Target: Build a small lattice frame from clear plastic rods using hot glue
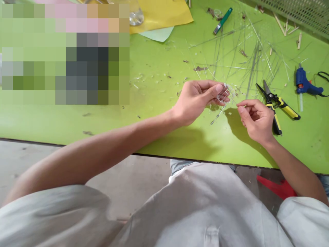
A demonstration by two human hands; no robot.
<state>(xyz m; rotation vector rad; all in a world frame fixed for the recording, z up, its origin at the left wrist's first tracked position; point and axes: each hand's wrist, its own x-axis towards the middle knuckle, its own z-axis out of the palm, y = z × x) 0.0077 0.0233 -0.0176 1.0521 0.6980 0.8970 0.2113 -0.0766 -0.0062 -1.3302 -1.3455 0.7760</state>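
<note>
My left hand [199, 97] pinches a small wire piece [223, 97] with glassy, whitish bits on it, between thumb and fingers. A thin beaded-looking stem [217, 116] hangs from that piece toward the table. To its right, my right hand [257, 118] is closed, thumb and forefinger pressed together at their tips. A fine strand seems to run from that pinch toward the wire piece, too thin to make out for certain. Close beside my right hand lie pruning snips [279, 103] with yellow-and-black handles, blades apart.
Loose straight wires [253, 65] are strewn over the green table [159, 130]. A blue glue gun [304, 80] lies at the right, a green-handled cutter [223, 21] farther back. Yellow sheet [164, 15], wooden sticks [280, 24] and a perforated basket [303, 13] line the far side. The upper left is blurred out.
</note>
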